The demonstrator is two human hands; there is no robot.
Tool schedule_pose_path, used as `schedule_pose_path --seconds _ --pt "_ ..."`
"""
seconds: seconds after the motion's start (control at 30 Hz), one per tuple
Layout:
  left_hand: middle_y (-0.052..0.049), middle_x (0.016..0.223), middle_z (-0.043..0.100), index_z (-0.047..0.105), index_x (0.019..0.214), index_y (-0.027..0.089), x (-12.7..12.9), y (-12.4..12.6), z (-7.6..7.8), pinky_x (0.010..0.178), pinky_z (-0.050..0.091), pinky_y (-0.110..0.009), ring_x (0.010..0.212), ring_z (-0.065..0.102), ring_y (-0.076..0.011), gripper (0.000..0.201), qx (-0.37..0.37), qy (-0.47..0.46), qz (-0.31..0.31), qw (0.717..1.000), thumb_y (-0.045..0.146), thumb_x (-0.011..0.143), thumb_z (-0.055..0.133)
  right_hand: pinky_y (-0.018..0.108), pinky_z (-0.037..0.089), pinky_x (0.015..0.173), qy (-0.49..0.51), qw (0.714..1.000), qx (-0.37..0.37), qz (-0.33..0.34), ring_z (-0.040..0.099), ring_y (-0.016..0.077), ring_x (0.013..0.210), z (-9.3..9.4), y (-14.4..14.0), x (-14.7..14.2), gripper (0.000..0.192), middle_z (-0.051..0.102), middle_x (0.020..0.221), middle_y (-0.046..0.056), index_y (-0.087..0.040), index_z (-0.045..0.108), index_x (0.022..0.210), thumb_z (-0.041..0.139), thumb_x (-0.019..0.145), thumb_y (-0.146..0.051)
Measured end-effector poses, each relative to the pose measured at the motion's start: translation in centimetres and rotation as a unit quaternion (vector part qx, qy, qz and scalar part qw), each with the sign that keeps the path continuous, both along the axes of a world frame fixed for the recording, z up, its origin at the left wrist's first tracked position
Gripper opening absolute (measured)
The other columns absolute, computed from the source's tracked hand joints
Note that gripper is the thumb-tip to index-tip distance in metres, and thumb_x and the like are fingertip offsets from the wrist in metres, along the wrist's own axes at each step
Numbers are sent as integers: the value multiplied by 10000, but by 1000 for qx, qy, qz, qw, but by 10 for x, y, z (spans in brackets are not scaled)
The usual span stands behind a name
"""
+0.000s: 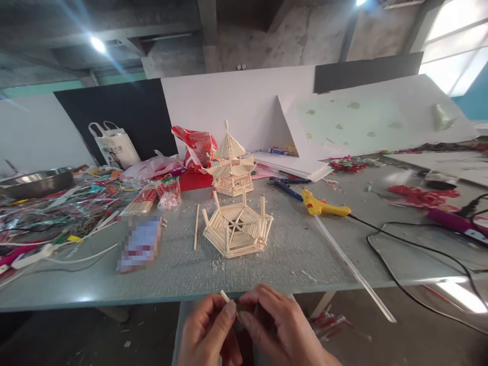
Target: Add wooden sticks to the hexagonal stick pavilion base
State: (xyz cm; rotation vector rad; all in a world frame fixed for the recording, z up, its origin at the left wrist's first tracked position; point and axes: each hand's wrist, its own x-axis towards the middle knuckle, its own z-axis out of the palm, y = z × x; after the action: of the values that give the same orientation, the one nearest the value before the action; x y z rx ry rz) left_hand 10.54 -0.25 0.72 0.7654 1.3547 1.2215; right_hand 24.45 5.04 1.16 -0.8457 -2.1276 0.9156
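Just off the table's front edge, my left hand [210,330] pinches a short pale wooden stick [225,296] between thumb and fingers. Close beside it my right hand [276,323] is closed, its fingertips pressed together near the stick's lower end; whether they grip the stick too is hidden. Beyond the hands sits a hexagonal stick frame [238,231] with short upright posts at its corners. A single loose stick [196,226] lies to its left. Behind the frame stands a tiered stick pagoda [231,170] with a pointed roof.
A yellow glue gun [324,206] lies at right, with a clear glue stick [354,269] reaching past the table edge and a black cord [415,244]. Blue-handled pliers [287,189] lie behind it. Stick bundles [141,200], a blurred packet [140,244] and a metal bowl [38,182] are at left.
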Motion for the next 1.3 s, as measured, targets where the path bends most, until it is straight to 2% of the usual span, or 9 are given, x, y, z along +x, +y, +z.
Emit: schedule_pose_path --seconds 0.33,0.47,0.53,0.6,0.67,0.83,1.1,1.2,1.3 --pt "70 394 410 505 664 184 1 10 6 345 241 -179 339 334 -61 416 48 82 10 995 597 703 540 172 385 501 -51 988 147 -8 514 76 516 -4 7 -14 166 552 640 6 -166 538 712 406 809 -139" --pt "43 464 491 569 744 192 -25 10 19 392 293 -194 385 417 -84 381 69 243 4 968 552 781 449 159 372 469 -42 981 186 -40 490 63 473 1 12 -7 140 535 585 -22 -176 536 685 438 775 -132" --pt "13 606 603 601 809 216 -59 18 34 513 376 -209 514 528 -111 316 125 427 41 895 499 793 463 156 376 470 -34 977 188 -97 489 62 471 7 21 7 127 538 576 -33 -188 555 709 459 793 -178" --pt "-11 739 653 615 843 224 -104 38 53 606 390 -238 641 577 -147 287 142 607 95 776 456 804 452 168 378 471 -42 963 189 -188 486 70 461 15 35 24 131 540 561 -38 -200 571 735 480 803 -264" --pt "-38 825 667 610 907 207 -149 70 72 622 381 -259 707 590 -177 296 90 726 57 679 396 834 395 197 375 484 -85 938 186 -278 490 90 465 21 54 39 174 548 555 -30 -205 578 735 480 796 -334" --pt "-60 794 651 622 707 161 -215 153 91 706 398 -300 786 577 -184 174 63 774 -60 627 260 793 507 245 302 475 -251 875 125 -394 524 152 520 27 96 50 236 595 593 14 -211 577 647 439 780 -348" --pt "-18 840 631 600 823 140 -222 190 73 740 481 -351 771 594 -140 212 25 781 -200 590 338 839 526 256 304 494 -308 867 57 -388 573 193 602 10 116 48 231 636 700 26 -231 578 739 409 817 -368" --pt "-19 846 630 600 833 138 -221 193 73 735 488 -350 770 595 -138 192 30 763 -218 607 320 833 539 267 327 515 -290 869 58 -398 579 203 628 3 118 50 242 641 715 19 -241 585 757 410 817 -397" --pt "-21 855 627 597 851 139 -221 197 73 717 490 -337 757 592 -132 194 65 727 -209 651 322 836 535 269 330 511 -282 872 68 -394 584 206 629 -1 120 51 243 641 694 14 -247 592 760 423 808 -415"
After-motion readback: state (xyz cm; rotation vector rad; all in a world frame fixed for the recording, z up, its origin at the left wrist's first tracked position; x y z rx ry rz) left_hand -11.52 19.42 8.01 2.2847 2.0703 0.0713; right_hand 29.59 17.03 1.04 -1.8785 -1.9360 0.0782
